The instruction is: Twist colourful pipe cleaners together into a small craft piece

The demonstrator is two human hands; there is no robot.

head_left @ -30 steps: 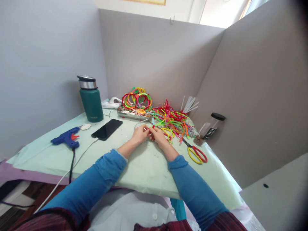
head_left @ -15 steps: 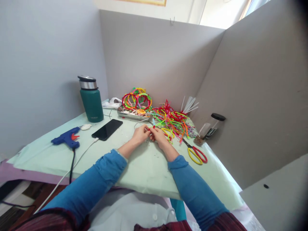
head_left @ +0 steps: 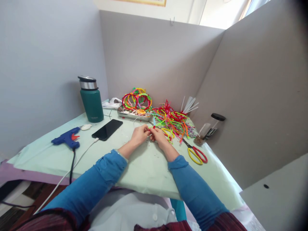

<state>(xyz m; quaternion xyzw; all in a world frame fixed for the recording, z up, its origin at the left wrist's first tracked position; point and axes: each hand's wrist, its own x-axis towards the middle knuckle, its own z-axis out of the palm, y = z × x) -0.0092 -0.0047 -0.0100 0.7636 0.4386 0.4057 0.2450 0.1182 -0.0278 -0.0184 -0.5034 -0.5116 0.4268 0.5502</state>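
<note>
Over the middle of the table, my left hand (head_left: 140,134) and my right hand (head_left: 159,136) meet at their fingertips. Both are pinched on a small red piece (head_left: 154,127), mostly covered by the fingers; a thin pale strand curves up beside it. Just beyond my hands spreads a heap of colourful pipe cleaners (head_left: 172,117). Scissors with one yellow and one red handle (head_left: 197,155) lie to the right of my right hand. A metal tray (head_left: 133,116) behind my hands holds small pieces, with coloured rings (head_left: 136,100) on top.
At left are a green bottle (head_left: 91,105), a black phone (head_left: 107,129) with a white cable, and a blue glue gun (head_left: 67,138) with a black cord. A clear jar with a black lid (head_left: 213,126) leans by the right panel. Grey panels (head_left: 154,57) enclose the table.
The thin pale strand above my fingers has shifted slightly. My hands stay in nearly the same place.
</note>
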